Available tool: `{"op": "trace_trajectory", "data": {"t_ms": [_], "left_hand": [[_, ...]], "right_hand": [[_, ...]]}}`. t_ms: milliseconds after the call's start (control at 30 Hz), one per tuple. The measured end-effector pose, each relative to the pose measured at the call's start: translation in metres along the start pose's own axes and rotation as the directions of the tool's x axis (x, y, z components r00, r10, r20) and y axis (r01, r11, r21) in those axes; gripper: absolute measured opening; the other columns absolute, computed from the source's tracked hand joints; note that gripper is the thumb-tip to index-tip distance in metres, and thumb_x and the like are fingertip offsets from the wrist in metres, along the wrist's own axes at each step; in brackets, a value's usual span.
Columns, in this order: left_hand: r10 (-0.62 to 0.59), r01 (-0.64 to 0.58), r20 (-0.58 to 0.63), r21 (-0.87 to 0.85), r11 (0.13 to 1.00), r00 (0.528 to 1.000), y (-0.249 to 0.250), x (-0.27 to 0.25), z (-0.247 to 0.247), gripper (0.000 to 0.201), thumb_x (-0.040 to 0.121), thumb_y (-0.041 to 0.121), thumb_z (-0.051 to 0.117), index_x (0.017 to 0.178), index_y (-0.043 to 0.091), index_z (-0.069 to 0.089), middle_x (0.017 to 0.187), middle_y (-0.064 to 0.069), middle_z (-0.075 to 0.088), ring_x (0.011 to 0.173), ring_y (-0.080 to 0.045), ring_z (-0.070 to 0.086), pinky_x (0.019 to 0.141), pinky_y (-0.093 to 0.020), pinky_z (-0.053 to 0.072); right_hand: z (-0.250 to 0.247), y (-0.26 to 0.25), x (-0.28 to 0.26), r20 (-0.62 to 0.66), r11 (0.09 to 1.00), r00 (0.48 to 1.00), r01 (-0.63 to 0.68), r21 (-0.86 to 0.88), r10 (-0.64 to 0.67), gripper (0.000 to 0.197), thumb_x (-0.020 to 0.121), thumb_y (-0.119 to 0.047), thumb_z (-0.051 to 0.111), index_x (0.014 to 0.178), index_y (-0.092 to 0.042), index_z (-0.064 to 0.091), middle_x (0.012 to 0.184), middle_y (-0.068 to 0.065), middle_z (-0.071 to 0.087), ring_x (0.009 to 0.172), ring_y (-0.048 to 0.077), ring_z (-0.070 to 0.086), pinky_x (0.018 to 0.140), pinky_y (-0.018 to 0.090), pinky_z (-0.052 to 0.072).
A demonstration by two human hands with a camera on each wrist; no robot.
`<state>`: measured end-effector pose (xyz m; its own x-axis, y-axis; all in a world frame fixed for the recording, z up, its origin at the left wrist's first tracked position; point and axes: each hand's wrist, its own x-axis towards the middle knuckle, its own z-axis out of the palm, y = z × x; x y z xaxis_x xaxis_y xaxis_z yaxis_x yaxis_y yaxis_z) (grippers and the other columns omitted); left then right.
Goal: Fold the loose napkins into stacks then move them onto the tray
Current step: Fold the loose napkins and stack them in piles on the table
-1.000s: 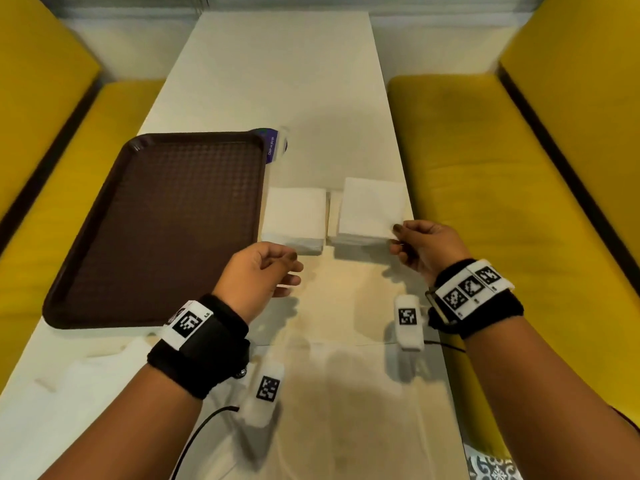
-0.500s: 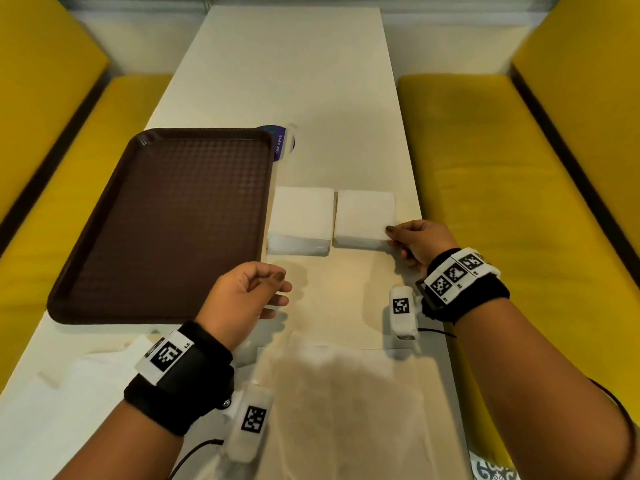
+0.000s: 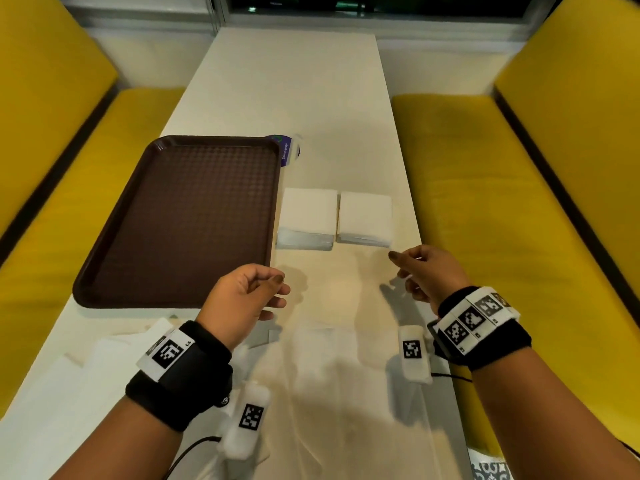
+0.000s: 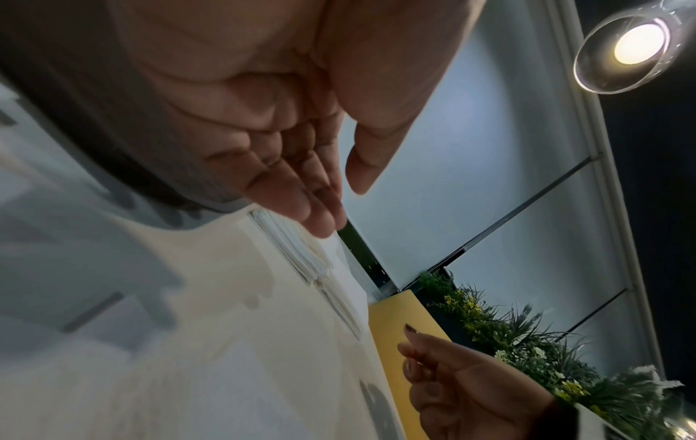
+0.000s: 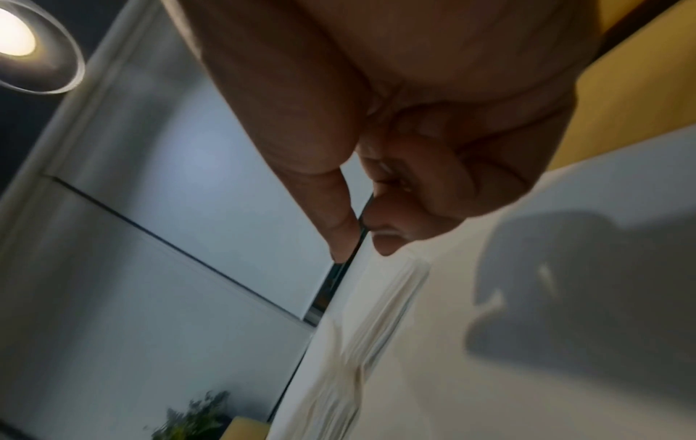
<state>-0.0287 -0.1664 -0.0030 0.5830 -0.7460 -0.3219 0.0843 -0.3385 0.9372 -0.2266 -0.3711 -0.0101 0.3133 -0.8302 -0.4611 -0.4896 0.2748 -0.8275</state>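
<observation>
White paper sits squared up in two stacks, the left stack (image 3: 307,216) and the right stack (image 3: 365,218), just beyond both sets of fingers on the counter (image 3: 294,84). The brown tray (image 3: 104,265) lies bare beside the left hand (image 3: 242,299), likely kept close for the transfer. Both the left hand and the right hand (image 3: 426,271) hover loosely curled, holding nothing. Loose napkins (image 3: 86,375) lie nearer the wrists, unfolded.
</observation>
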Motion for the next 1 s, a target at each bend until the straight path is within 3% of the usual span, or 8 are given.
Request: {"op": "trace_trajectory", "data": {"t_ms": [133, 200, 333, 433, 633, 800, 933, 1000], "left_hand": [[0.018, -0.018, 0.014, 0.038, 0.999, 1.0, -0.004, -0.014, -0.006, 0.01, 0.096, 0.017, 0.058, 0.098, 0.013, 0.066, 0.086, -0.001, 0.075, 0.072, -0.011, 0.068, 0.06, -0.025, 0.05], [0.016, -0.018, 0.025, 0.072, 0.997, 1.0, -0.009, -0.02, -0.01, 0.008, 0.096, 0.016, 0.058, 0.097, 0.014, 0.066, 0.087, -0.001, 0.075, 0.074, -0.012, 0.069, 0.062, -0.025, 0.05], [0.05, -0.065, 0.066, 0.26, 0.964, 0.997, -0.023, -0.032, -0.017, 0.002, 0.091, 0.018, 0.066, 0.092, 0.018, 0.067, 0.09, -0.002, 0.072, 0.084, -0.015, 0.067, 0.071, -0.022, 0.052], [0.127, -0.158, 0.098, 0.459, 0.874, 0.987, -0.032, -0.045, -0.025, 0.006, 0.088, 0.021, 0.07, 0.092, 0.017, 0.067, 0.09, 0.007, 0.069, 0.087, -0.007, 0.063, 0.071, -0.007, 0.042], [0.131, -0.205, 0.164, 0.626, 0.752, 0.978, -0.044, -0.062, -0.045, 0.017, 0.083, 0.031, 0.074, 0.097, 0.027, 0.064, 0.107, 0.01, 0.06, 0.102, -0.005, 0.055, 0.084, -0.018, 0.037], [0.094, -0.162, 0.132, 0.811, 0.562, 0.987, -0.054, -0.073, -0.066, 0.032, 0.087, 0.046, 0.063, 0.114, 0.028, 0.06, 0.123, 0.008, 0.055, 0.123, -0.017, 0.04, 0.101, -0.035, 0.039], [0.133, -0.168, 0.111, 0.801, 0.574, 0.985, -0.06, -0.08, -0.08, 0.034, 0.088, 0.046, 0.062, 0.115, 0.027, 0.06, 0.125, 0.007, 0.053, 0.124, -0.018, 0.038, 0.1, -0.034, 0.039], [0.139, -0.169, 0.108, 0.802, 0.573, 0.984, -0.062, -0.082, -0.084, 0.035, 0.088, 0.046, 0.063, 0.117, 0.027, 0.059, 0.126, 0.007, 0.052, 0.125, -0.018, 0.038, 0.099, -0.034, 0.039]], "right_hand": [[0.015, 0.013, -0.047, 0.092, 0.994, 0.996, 0.029, -0.101, -0.02, 0.021, 0.086, -0.028, 0.073, 0.087, -0.009, 0.064, 0.074, 0.007, 0.067, 0.053, 0.014, 0.051, 0.052, 0.029, 0.045], [0.027, 0.021, -0.071, 0.172, 0.977, 0.984, 0.082, -0.197, -0.047, 0.02, 0.086, -0.026, 0.074, 0.087, -0.007, 0.067, 0.072, 0.005, 0.068, 0.051, 0.012, 0.053, 0.05, 0.024, 0.043], [0.052, 0.039, -0.101, 0.246, 0.918, 0.964, 0.185, -0.35, -0.101, 0.019, 0.082, -0.024, 0.078, 0.083, -0.008, 0.067, 0.067, 0.006, 0.068, 0.048, 0.008, 0.056, 0.052, 0.021, 0.046], [0.066, 0.051, -0.115, 0.213, 0.888, 0.971, 0.189, -0.42, -0.106, 0.023, 0.079, -0.029, 0.078, 0.089, -0.016, 0.063, 0.071, 0.0, 0.067, 0.06, 0.01, 0.062, 0.062, 0.023, 0.049], [0.091, 0.062, -0.129, 0.131, 0.827, 0.987, 0.152, -0.542, -0.096, 0.045, 0.078, -0.038, 0.078, 0.109, -0.015, 0.055, 0.099, 0.002, 0.063, 0.092, 0.018, 0.06, 0.076, 0.025, 0.047], [0.106, 0.063, -0.137, 0.064, 0.772, 0.993, 0.119, -0.625, -0.101, 0.052, 0.082, -0.037, 0.075, 0.118, -0.009, 0.051, 0.113, 0.007, 0.059, 0.105, 0.023, 0.057, 0.079, 0.024, 0.04], [0.113, 0.062, -0.139, 0.003, 0.762, 0.996, 0.07, -0.644, -0.089, 0.051, 0.083, -0.035, 0.075, 0.119, -0.008, 0.051, 0.115, 0.007, 0.058, 0.108, 0.024, 0.056, 0.079, 0.023, 0.038], [0.113, 0.061, -0.14, -0.007, 0.757, 0.997, 0.049, -0.652, -0.071, 0.042, 0.083, -0.036, 0.075, 0.109, -0.011, 0.054, 0.107, 0.005, 0.058, 0.099, 0.022, 0.057, 0.077, 0.024, 0.038]]}}
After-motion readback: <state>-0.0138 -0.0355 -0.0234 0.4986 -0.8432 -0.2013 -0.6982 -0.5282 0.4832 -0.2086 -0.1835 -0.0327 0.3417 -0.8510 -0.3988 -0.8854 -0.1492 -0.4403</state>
